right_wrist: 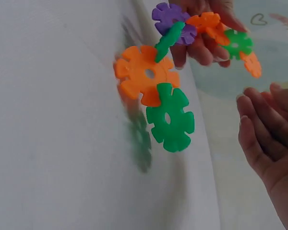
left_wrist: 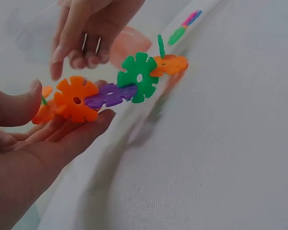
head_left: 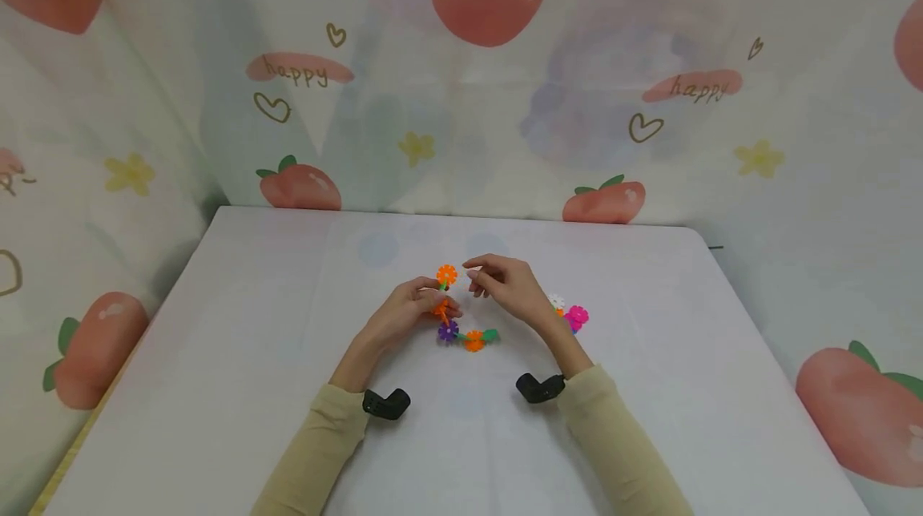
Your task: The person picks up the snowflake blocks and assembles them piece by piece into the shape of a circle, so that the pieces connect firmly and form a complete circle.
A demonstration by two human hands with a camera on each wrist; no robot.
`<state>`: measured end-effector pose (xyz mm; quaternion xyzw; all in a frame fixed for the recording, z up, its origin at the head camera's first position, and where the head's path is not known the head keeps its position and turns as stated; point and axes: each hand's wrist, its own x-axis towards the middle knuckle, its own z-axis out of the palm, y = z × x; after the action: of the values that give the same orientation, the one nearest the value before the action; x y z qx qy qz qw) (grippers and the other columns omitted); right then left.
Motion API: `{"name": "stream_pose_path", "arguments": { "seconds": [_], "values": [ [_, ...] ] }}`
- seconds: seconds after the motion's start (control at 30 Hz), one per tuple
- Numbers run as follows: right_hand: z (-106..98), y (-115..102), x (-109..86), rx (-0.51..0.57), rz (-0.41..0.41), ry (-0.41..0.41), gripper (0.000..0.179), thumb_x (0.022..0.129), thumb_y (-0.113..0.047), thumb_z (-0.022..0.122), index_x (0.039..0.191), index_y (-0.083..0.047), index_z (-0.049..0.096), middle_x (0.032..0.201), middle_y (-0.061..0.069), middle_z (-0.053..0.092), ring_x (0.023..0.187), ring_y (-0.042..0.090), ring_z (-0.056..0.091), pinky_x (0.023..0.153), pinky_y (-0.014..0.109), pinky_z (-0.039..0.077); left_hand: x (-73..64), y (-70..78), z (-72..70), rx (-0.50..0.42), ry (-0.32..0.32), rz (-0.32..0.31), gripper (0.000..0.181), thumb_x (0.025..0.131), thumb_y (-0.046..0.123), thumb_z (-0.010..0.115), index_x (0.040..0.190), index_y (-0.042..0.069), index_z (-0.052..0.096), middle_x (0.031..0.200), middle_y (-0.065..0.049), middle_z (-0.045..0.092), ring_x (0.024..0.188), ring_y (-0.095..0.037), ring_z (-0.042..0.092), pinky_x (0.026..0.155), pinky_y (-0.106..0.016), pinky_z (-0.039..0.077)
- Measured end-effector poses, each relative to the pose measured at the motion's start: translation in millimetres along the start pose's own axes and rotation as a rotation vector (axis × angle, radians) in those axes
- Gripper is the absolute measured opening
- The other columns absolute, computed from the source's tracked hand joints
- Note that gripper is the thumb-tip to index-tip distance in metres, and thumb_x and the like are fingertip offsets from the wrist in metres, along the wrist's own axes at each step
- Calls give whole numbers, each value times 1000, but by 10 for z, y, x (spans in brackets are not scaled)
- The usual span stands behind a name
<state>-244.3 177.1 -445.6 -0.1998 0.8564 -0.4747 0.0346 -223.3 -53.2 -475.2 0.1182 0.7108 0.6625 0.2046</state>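
A chain of interlocking plastic flower-shaped discs [head_left: 448, 331] hangs above the table in a curve, made of orange, purple and green pieces slotted together. My left hand [head_left: 411, 304] grips it near its upper end, thumb above and fingers underneath, by an orange disc [left_wrist: 65, 96]. Past the fingers, a green disc [right_wrist: 238, 44] and another orange disc [right_wrist: 251, 64] stick out. At the other end a green disc [right_wrist: 170, 117] dangles from an orange one. My right hand [head_left: 512, 288] hovers just beside the upper end, fingers loosely bent, with nothing visible between them and apart from the chain.
Behind my right wrist lies a small group of loose discs [head_left: 577, 316], pink, white and other colours, partly hidden by the forearm. A white cloth covers the table [head_left: 252, 324]. A printed curtain [head_left: 461, 115] stands along its back edge. Each wrist wears a black camera.
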Motion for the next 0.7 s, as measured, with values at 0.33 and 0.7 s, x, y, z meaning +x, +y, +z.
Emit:
{"name": "stream_pose_path", "arguments": {
  "seconds": [0.33, 0.7],
  "values": [
    [-397, 206, -283, -104, 76, 140, 21, 102, -15, 65, 117, -3, 75, 100, 11, 77, 86, 33, 70, 73, 26, 55, -5, -8, -74, 66, 87, -61, 40, 106, 27, 58, 134, -2, 65, 121, -11, 75, 121, -25, 65, 115, -46, 45],
    [-777, 452, -454, -283, 278, 35, 19, 97, -21, 71, 110, -9, 76, 110, 11, 73, 99, 28, 64, 79, 34, 56, -33, -7, -119, -45, 168, -68, 35, 100, 22, 68, 128, 1, 68, 119, -19, 74, 105, -19, 72, 97, -33, 58]
  ]
}}
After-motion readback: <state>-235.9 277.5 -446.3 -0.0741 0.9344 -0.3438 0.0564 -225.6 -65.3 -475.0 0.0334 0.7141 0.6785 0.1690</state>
